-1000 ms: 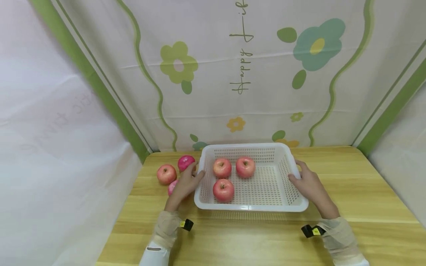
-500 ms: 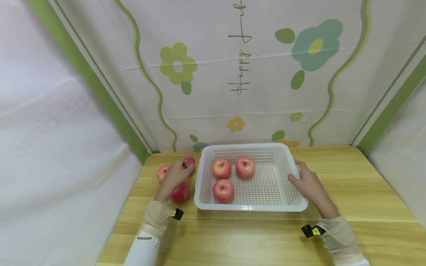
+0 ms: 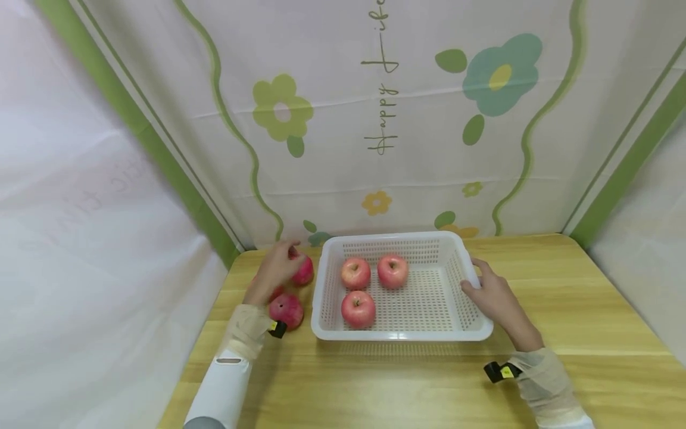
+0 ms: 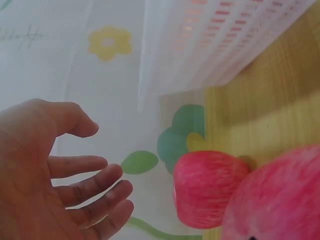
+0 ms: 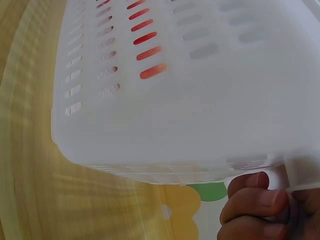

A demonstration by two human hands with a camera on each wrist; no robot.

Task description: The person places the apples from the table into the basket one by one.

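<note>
A white plastic basket [image 3: 402, 335] stands on the table and holds three red apples, one of them the front apple [image 3: 358, 309]. My right hand [image 3: 495, 295] grips the basket's right rim, thumb over the edge; in the right wrist view its curled fingers [image 5: 255, 200] show under the rim. My left hand [image 3: 276, 271] hovers left of the basket above the loose fruit. In the left wrist view its fingers [image 4: 95, 200] are spread and relaxed, holding nothing, apart from a dark-pink round fruit [image 4: 205, 187]. A second dark-pink fruit [image 3: 286, 310] lies nearer me; a red apple is mostly hidden beneath the left hand.
The wooden table [image 3: 407, 387] runs up to a white cloth backdrop [image 3: 332, 149] with printed flowers. Cloth walls also close in the left and right sides. A small black camera [image 3: 277, 329] sits on the left wrist, another camera [image 3: 494, 372] on the right.
My left hand has let go of the basket's left rim and moved left over the loose fruit. The right hand keeps its grip, and the basket has stayed in place.
</note>
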